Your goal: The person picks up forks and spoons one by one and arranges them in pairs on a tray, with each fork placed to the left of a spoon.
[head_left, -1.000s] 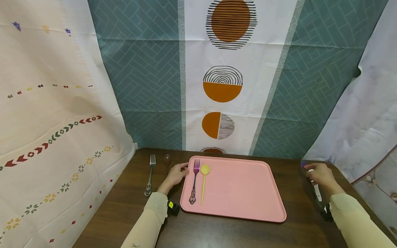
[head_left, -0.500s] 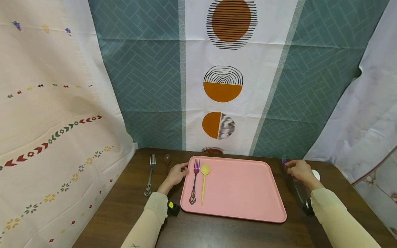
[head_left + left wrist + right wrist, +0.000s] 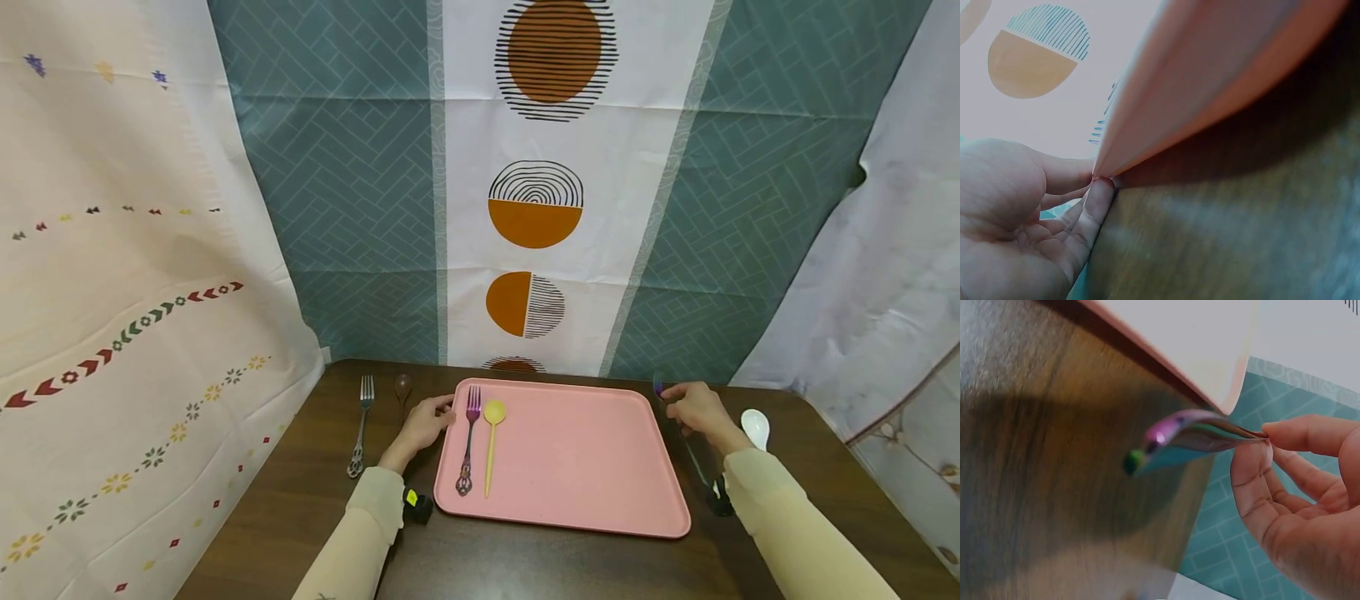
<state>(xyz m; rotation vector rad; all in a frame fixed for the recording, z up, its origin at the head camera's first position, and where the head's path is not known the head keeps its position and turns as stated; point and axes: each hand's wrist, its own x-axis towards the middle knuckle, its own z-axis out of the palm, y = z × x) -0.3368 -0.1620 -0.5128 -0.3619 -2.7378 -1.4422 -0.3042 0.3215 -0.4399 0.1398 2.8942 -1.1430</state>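
In the head view my left hand (image 3: 425, 422) is at the left rim of a pink tray (image 3: 585, 454). The left wrist view has the thumb and fingers pinching the tray's edge (image 3: 1204, 81). On the tray's left side lie a purple fork (image 3: 469, 450) with an ornate handle and a yellow spoon (image 3: 491, 442), side by side. Just off the tray's right side, my right hand (image 3: 697, 410) holds another purple-tined fork (image 3: 657, 387), tines pointing away. Up close in the right wrist view, thumb and index finger pinch this shiny multicoloured fork (image 3: 1194, 442) above the wooden table.
Left of the tray lie a silver fork (image 3: 362, 429) and a dark brown spoon (image 3: 403, 390), partly behind my left hand. A white spoon (image 3: 755, 427) is to the right, partly covered by my right sleeve. Patterned cloths (image 3: 360, 183) hang around the brown table (image 3: 300, 508).
My right hand has carried the purple fork leftward, from the table's right side to beside the tray, uncovering the white spoon's bowl. The left hand has stayed at the tray's rim.
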